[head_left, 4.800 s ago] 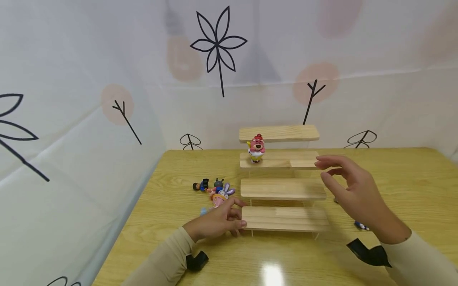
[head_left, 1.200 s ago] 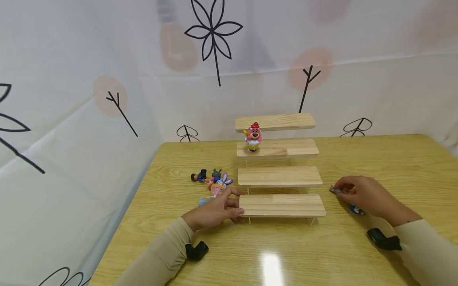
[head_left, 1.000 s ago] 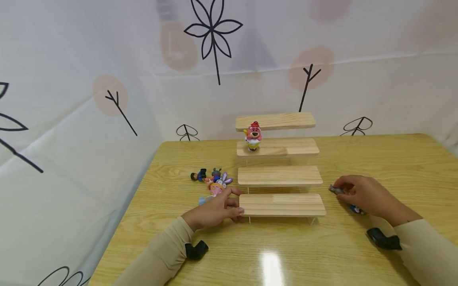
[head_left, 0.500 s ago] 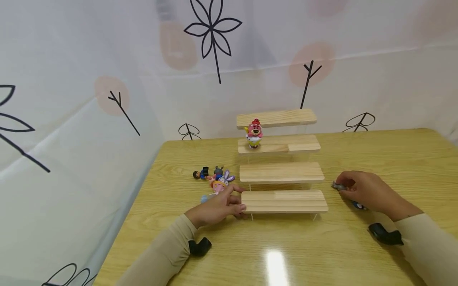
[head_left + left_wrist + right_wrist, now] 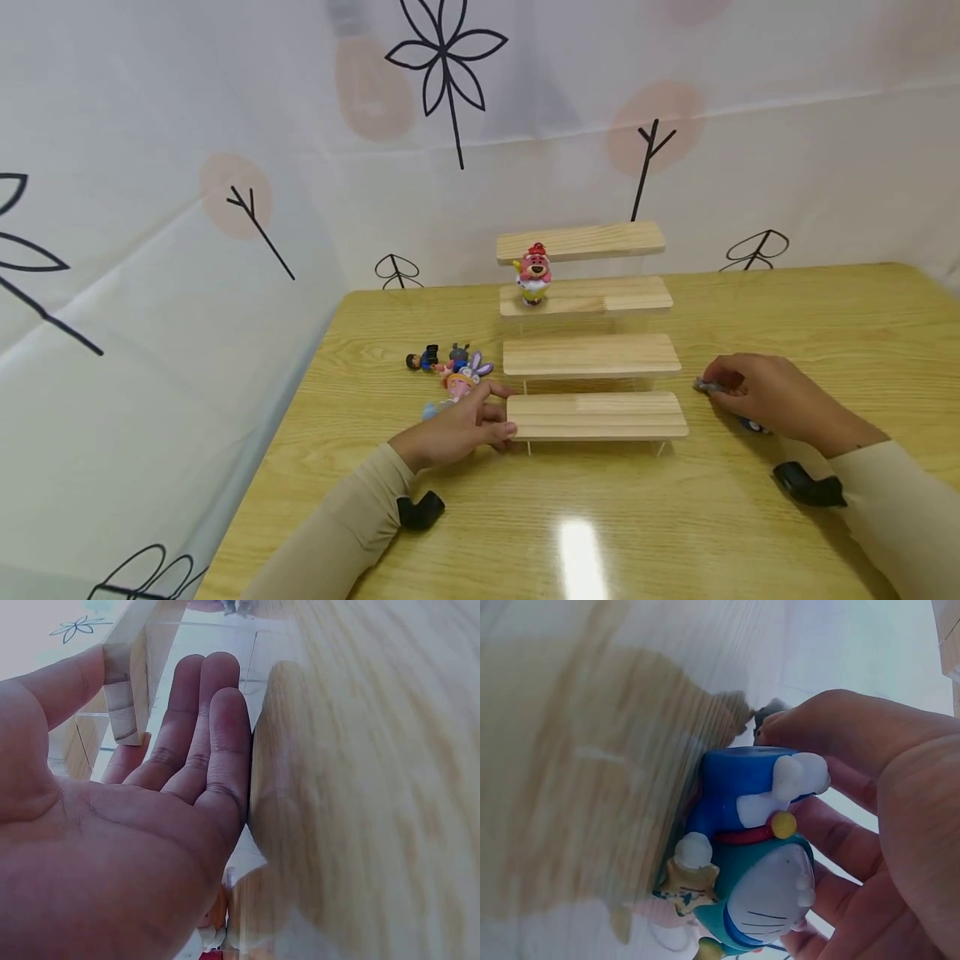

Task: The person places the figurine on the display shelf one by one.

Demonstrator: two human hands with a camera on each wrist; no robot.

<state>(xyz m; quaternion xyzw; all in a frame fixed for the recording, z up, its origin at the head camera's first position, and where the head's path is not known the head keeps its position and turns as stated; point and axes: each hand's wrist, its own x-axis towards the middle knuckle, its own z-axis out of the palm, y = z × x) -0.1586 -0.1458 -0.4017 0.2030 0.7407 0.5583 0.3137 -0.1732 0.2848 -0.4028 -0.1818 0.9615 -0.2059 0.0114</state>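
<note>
A four-tier wooden display shelf (image 5: 592, 357) stands on the table. My left hand (image 5: 457, 429) grips the left end of its lowest board (image 5: 126, 697), thumb on one edge and index finger at the other; the remaining fingers extend below. To the right of the shelf, my right hand (image 5: 772, 396) pinches a small grey figurine (image 5: 707, 386) low at the tabletop. The fingers hide most of it. Under that hand lies a blue and white cat figurine (image 5: 757, 847) holding a star, on its side. A pink bear figurine (image 5: 533, 275) stands upright on the second-highest board.
Left of the shelf lie several figurines: one in dark blue (image 5: 423, 358), a grey-headed one (image 5: 459, 355) and a pink one with rabbit ears (image 5: 462, 382). Part of a light blue item (image 5: 430, 411) shows by my left hand. A patterned cloth (image 5: 570, 125) hangs behind the table (image 5: 495, 533).
My right hand has come down from beside the upper boards to the table and taken hold of the grey figurine; lately it stays there. My left hand keeps its grip. The head view tilts slightly.
</note>
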